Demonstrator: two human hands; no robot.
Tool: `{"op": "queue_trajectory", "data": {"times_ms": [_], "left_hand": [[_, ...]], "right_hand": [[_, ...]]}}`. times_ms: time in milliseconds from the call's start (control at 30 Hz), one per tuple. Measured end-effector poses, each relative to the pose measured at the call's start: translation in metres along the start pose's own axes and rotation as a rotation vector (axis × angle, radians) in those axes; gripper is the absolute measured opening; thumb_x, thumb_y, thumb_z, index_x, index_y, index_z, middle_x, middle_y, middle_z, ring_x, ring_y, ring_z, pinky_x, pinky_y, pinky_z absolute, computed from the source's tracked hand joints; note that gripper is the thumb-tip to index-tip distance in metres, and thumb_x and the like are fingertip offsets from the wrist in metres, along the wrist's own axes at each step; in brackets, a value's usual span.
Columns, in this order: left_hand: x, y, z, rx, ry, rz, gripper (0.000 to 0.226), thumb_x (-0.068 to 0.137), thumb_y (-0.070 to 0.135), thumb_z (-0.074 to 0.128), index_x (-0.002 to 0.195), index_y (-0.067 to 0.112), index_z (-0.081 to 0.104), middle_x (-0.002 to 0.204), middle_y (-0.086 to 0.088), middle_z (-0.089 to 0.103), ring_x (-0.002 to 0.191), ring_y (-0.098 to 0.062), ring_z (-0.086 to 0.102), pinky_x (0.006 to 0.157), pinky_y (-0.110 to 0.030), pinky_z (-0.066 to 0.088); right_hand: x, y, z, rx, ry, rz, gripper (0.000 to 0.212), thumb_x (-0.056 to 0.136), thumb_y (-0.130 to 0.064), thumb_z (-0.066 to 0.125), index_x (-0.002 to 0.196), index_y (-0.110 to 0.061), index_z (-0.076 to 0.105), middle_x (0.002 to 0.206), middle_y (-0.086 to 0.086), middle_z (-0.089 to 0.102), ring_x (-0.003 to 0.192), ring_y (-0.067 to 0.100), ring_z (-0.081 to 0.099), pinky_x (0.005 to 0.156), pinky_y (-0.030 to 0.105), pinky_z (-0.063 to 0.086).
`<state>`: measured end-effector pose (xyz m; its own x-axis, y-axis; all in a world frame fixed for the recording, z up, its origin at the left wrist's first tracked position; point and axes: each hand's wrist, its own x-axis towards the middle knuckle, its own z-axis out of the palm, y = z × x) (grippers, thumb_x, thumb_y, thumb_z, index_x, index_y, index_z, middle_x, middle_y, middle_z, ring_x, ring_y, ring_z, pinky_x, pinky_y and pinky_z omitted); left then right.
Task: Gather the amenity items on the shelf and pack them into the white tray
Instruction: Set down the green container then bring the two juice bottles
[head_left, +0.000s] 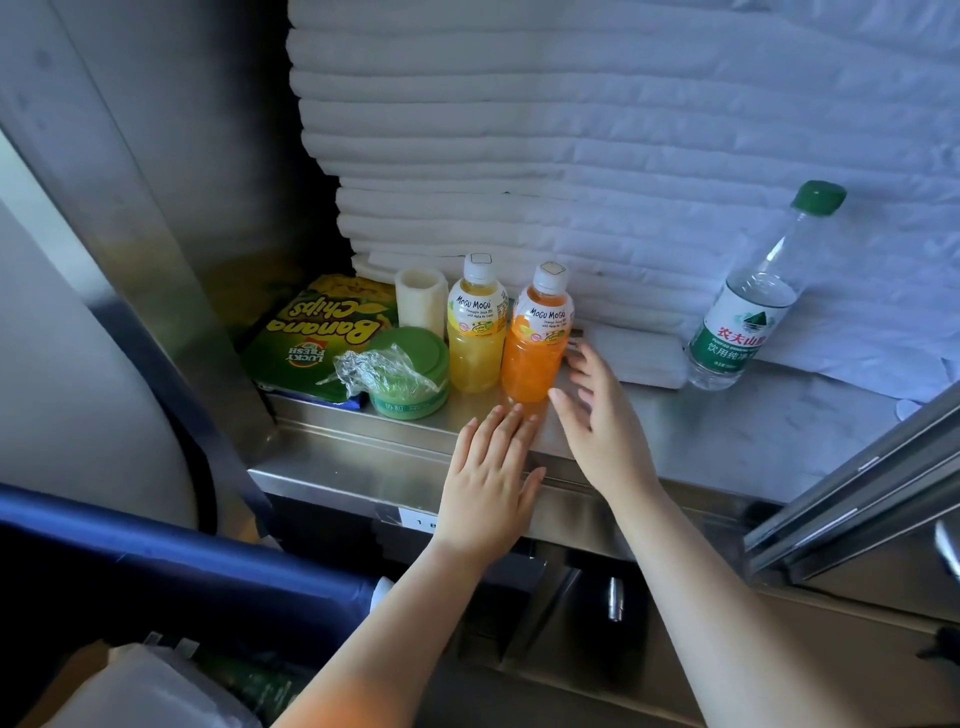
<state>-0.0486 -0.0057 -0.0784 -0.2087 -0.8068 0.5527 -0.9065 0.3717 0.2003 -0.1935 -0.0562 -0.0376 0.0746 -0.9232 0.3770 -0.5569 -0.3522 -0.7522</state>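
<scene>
Gathering seems barely begun: every item sits on the steel shelf (701, 436), mid-frame. From the left: a banana chips bag (311, 338) lying flat, a green tub (410, 384) under crumpled film, a white cylinder (421, 299), then a yellow bottle (477, 332) and an orange bottle (535, 348), both upright, long axes vertical, caps up. The left hand (493, 473) lies flat at the shelf edge, grip apart. The right hand (592, 400), fingers spread, grip apart, hovers just beside the orange bottle; next, probably, it must close round it. At right a water bottle (748, 312) leans on towels (519, 130), cap toward upper right. No tray clearly shows

Two bare forearms, uncovered as far as visible, with bare left hand (488, 483) and right hand (597, 415)
</scene>
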Motion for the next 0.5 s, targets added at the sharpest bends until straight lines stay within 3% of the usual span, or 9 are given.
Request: {"op": "queue_trajectory", "data": {"times_ms": [100, 167, 300, 500], "left_hand": [[-0.001, -0.002, 0.004, -0.009, 0.035, 0.014, 0.048, 0.088, 0.026, 0.048, 0.133, 0.011, 0.05, 0.139, -0.007, 0.048, 0.13, -0.025, 0.042, 0.109, -0.041, 0.027], [-0.001, -0.003, 0.006, -0.027, 0.051, 0.017, 0.048, 0.086, 0.023, 0.047, 0.133, 0.011, 0.051, 0.139, -0.007, 0.049, 0.129, -0.025, 0.042, 0.109, -0.041, 0.027], [-0.002, -0.002, 0.006, -0.049, 0.052, 0.016, 0.049, 0.085, 0.021, 0.047, 0.133, 0.011, 0.05, 0.139, -0.006, 0.048, 0.13, -0.024, 0.041, 0.11, -0.041, 0.027], [-0.002, 0.006, -0.003, -0.023, -0.009, -0.016, 0.05, 0.081, 0.018, 0.06, 0.13, 0.009, 0.053, 0.136, -0.008, 0.051, 0.128, -0.027, 0.044, 0.109, -0.045, 0.03]], "right_hand": [[-0.026, 0.004, -0.004, -0.467, 0.145, -0.17, 0.031, 0.095, -0.023, 0.046, 0.121, -0.013, 0.059, 0.119, 0.001, 0.064, 0.107, 0.019, 0.06, 0.087, 0.032, 0.051], [-0.037, 0.004, -0.003, -0.638, 0.105, -0.216, 0.037, 0.096, -0.024, 0.037, 0.12, -0.012, 0.063, 0.124, 0.002, 0.063, 0.112, 0.02, 0.059, 0.095, 0.033, 0.048], [-0.042, 0.0, -0.002, -0.687, 0.057, -0.161, 0.044, 0.098, -0.029, 0.03, 0.126, -0.012, 0.06, 0.131, 0.004, 0.059, 0.121, 0.02, 0.055, 0.103, 0.035, 0.042], [-0.053, -0.003, -0.007, -0.707, -0.047, -0.119, 0.044, 0.099, -0.032, 0.041, 0.137, -0.012, 0.049, 0.143, 0.006, 0.047, 0.134, 0.022, 0.041, 0.111, 0.035, 0.028]]}}
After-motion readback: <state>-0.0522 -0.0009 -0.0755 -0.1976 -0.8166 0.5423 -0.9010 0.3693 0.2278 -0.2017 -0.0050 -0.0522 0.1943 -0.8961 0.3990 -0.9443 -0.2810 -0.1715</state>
